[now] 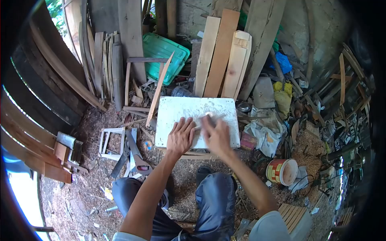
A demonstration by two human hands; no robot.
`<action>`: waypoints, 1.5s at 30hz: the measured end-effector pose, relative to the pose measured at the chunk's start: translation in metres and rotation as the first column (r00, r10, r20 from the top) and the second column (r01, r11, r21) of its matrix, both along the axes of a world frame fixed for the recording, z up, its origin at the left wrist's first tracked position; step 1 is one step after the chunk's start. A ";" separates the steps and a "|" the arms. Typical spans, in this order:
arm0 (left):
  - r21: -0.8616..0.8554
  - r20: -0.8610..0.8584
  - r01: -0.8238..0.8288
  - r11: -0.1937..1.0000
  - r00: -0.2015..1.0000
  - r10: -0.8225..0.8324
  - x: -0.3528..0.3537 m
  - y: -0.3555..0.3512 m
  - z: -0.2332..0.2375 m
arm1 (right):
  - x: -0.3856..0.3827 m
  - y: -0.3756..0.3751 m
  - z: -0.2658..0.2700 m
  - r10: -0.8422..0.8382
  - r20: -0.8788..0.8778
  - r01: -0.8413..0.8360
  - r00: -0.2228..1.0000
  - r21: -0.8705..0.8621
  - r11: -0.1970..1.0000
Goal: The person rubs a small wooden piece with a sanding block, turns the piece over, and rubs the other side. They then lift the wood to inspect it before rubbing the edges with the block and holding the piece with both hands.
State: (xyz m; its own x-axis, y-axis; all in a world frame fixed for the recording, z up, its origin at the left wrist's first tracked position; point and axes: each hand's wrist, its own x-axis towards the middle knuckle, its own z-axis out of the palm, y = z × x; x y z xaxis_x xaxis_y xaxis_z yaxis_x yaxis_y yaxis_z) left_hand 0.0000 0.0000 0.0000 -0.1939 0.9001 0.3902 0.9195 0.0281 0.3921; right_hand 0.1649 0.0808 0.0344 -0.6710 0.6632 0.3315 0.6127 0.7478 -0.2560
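Note:
A white, scuffed board (pixel 173 107) lies before me like a low worktop. My left hand (pixel 181 135) rests on it, fingers stretched forward and lying flat. Beside it, my right hand (pixel 217 135) is smeared by motion, its fingers bent round something dark that I cannot make out. A thin light strip, partly hidden and blurred, shows between the two hands. Around the right fingertips the board is streaked with grey and brown marks.
Left of the board lie hand saws (pixel 138 158) and a small pale wooden frame (pixel 111 142). Planks (pixel 222 52) and a green plastic crate (pixel 165 56) stand behind. A bucket (pixel 282 172) sits at right. Wood shavings cover the floor.

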 end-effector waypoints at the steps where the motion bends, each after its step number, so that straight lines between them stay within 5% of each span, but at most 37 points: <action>1: 0.036 0.011 -0.009 0.999 1.000 0.009 0.002 0.001 -0.004 | 0.002 -0.008 -0.001 0.123 -0.088 -0.120 0.988 0.046 0.992; 3: 0.058 -0.046 -0.009 0.998 0.999 0.011 -0.016 -0.001 0.009 | -0.007 0.003 0.006 0.126 -0.116 -0.115 0.985 0.097 0.989; 6: 0.037 -0.027 0.001 0.999 1.000 0.000 -0.004 -0.002 0.011 | 0.015 0.041 0.022 -0.210 -0.005 0.209 0.978 0.128 0.970; 9: 0.019 -0.013 -0.013 1.000 1.000 0.013 -0.005 -0.004 0.011 | 0.002 0.029 0.020 -0.257 0.005 0.254 0.966 0.129 0.959; 11: 0.030 0.003 -0.012 0.999 1.000 0.012 -0.002 0.000 0.009 | -0.007 0.004 0.001 0.036 -0.135 -0.027 0.990 0.069 0.997; 13: 0.063 -0.013 -0.014 0.998 1.000 0.015 -0.003 -0.002 0.009 | -0.002 -0.006 0.000 0.094 -0.051 -0.090 0.994 0.081 0.993; 15: 0.046 0.004 -0.007 0.999 1.000 0.007 -0.003 -0.002 0.008 | 0.006 0.016 0.007 -0.041 -0.090 0.037 0.995 -0.042 0.998; 16: 0.031 -0.013 -0.005 0.999 1.000 0.006 -0.004 -0.002 0.007 | 0.012 0.032 0.006 -0.173 -0.037 0.176 0.984 0.091 0.980; 19: 0.026 -0.020 -0.017 1.000 1.000 0.018 -0.004 -0.001 0.010 | 0.011 0.048 0.012 -0.351 -0.019 0.351 0.936 0.109 0.930; 23: 0.030 -0.016 -0.004 1.000 1.000 0.004 -0.003 0.000 0.009 | -0.007 0.000 0.002 0.041 -0.099 -0.033 0.994 0.083 0.996; 25: 0.043 -0.021 0.000 0.999 1.000 0.001 -0.004 -0.002 0.008 | -0.004 0.005 0.011 0.064 -0.102 -0.063 0.993 0.010 0.998; 27: 0.047 -0.006 -0.011 0.999 1.000 0.011 -0.003 -0.002 0.008 | 0.004 0.028 0.015 -0.131 -0.038 0.136 0.991 0.165 0.977; 31: 0.034 -0.010 -0.018 0.999 1.000 0.018 -0.003 -0.002 0.009 | -0.001 0.036 0.011 -0.291 -0.074 0.300 0.954 0.178 0.937; 35: 0.057 -0.037 -0.006 0.998 0.999 0.008 -0.004 -0.002 0.005 | -0.012 -0.010 0.005 0.063 -0.118 -0.058 0.991 0.051 0.997; 42: 0.029 -0.018 -0.019 0.999 1.000 0.020 -0.003 -0.002 0.011 | 0.004 0.041 0.008 -0.285 -0.079 0.293 0.955 0.125 0.948; 45: 0.044 -0.026 -0.010 0.999 1.000 0.011 -0.001 -0.002 0.013 | -0.011 0.004 0.000 0.050 -0.203 -0.037 0.978 0.069 0.997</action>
State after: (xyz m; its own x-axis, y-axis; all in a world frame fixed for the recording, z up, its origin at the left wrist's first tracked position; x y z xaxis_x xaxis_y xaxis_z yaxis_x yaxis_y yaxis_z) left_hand -0.0013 -0.0025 0.0129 -0.1926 0.8800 0.4341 0.9293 0.0216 0.3686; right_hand 0.1538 0.0845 0.0348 -0.6127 0.6078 0.5052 0.5189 0.7915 -0.3229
